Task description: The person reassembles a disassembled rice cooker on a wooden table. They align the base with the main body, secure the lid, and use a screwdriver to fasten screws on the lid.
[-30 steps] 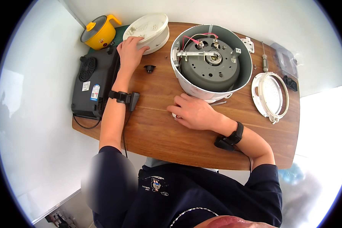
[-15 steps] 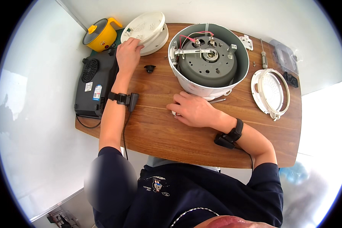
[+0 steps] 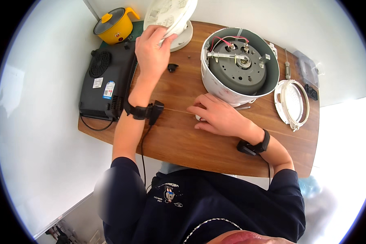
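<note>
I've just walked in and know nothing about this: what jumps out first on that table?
The big white round appliance body at the back of the wooden table, its open side showing a grey plate and red wires. The left hand lifts a white panel at the far edge, while the right hand rests on the wood just in front of the body. A yellow pot and a black cooktop sit at the left.

counter (image 3: 199,142): wood, brown grain, smooth with a soft sheen
cooker shell (image 3: 215,83): white plastic, glossy
cooker underside (image 3: 238,71): grey, matt; metal bar seen across it
lifted lid (image 3: 171,14): white plastic, smooth
small pot (image 3: 114,26): yellow, glossy
hot plate (image 3: 105,81): black, matt
</note>
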Available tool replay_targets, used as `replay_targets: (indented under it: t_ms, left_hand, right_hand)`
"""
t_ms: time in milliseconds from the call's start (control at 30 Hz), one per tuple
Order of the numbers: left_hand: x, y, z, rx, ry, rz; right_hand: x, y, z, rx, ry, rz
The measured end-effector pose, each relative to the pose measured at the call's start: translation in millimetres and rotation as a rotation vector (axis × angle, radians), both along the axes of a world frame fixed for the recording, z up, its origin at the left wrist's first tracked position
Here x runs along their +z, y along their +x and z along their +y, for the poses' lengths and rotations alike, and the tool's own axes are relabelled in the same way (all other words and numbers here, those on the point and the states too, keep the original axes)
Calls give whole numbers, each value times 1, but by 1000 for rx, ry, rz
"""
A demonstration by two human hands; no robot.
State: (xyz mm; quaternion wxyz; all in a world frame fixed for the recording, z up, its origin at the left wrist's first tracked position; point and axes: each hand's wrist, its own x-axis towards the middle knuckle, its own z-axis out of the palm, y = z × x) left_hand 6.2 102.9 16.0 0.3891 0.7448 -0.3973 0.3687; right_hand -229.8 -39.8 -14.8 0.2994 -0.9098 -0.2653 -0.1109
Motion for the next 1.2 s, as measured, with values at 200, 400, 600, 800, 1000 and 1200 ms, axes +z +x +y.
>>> replay_targets:
  t_ms: [200,400,600,800,1000,1200]
  left_hand:
    - [32,-39,-23,-136,-107,-147]
    - [63,-83,-41,-323,5,-302]
    - [59,-76,-45,-337,69,-447]
    - [68,-11,-8,-56,-37,-101]
    - [47,0,10,155,904,597]
    - [-15,26,-6,74,1164,659]
  right_hand:
    - [89,-1,-16,-359,228,-368]
    - [133,22,-38,-497,1086,-511]
    - [120,31,-71,-699,1340,-373]
    - [110,26,-133,-692,1394,-450]
    - [118,24,-133,-692,1407,-474]
    - [111,25,-136,-605,1418,-446]
